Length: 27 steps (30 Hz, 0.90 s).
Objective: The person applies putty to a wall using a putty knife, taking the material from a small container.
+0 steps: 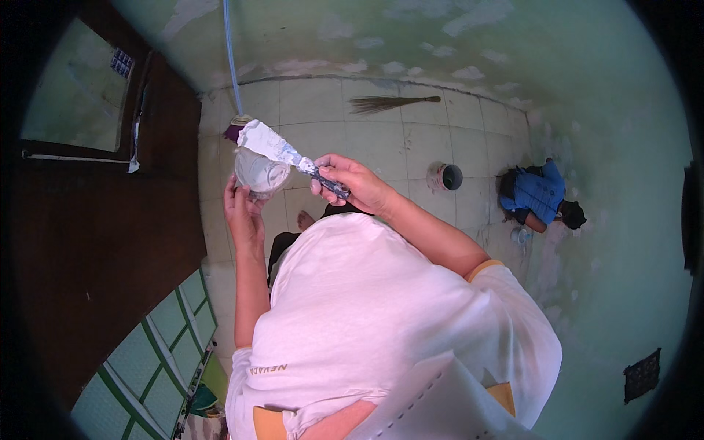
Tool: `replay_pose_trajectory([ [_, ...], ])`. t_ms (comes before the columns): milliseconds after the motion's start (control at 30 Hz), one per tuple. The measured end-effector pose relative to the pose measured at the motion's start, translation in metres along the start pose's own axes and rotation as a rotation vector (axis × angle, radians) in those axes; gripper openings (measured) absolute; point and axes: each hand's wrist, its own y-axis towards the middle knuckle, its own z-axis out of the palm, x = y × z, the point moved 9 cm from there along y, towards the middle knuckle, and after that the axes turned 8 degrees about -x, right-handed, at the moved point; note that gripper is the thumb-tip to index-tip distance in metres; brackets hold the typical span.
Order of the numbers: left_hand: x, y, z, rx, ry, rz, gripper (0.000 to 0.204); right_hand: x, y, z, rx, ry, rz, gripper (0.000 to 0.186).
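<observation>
My right hand (353, 183) grips the dark handle of a putty knife (273, 145), its blade pointing up and left. Thick white paste covers the blade and is smeared down toward the handle. Below the blade, my left hand (246, 211) is closed around a clear plastic tub (258, 173), whose inside is coated with white paste. The blade passes over the tub's upper edge; whether the two touch, I cannot tell.
A stick broom (396, 103) lies by the far wall. A long blue-handled tool (232, 66) stands near a dark door (158, 213). On the tiled floor sits a bucket (448, 177). A co-worker in blue (534, 192) crouches by the patched green right wall (623, 235).
</observation>
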Motion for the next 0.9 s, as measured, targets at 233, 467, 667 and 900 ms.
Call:
replay_pose_trajectory([
  [233, -0.011, 0.003, 0.004, 0.058, 0.007, 0.007, 0.048, -0.010, 0.001, -0.002, -0.067, 0.055, 0.007, 0.014],
  [467, -0.014, 0.007, 0.005, 0.076, 0.021, -0.002, 0.049, -0.011, 0.005, 0.002, -0.092, 0.011, -0.048, 0.014],
  [667, -0.015, 0.005, 0.006, 0.089, 0.026, 0.002, 0.050, -0.012, 0.006, 0.001, -0.091, -0.048, -0.092, 0.019],
  [900, -0.018, 0.009, -0.001, 0.045, 0.070, 0.054, 0.050, 0.005, -0.001, -0.003, -0.187, -0.239, -0.179, 0.017],
])
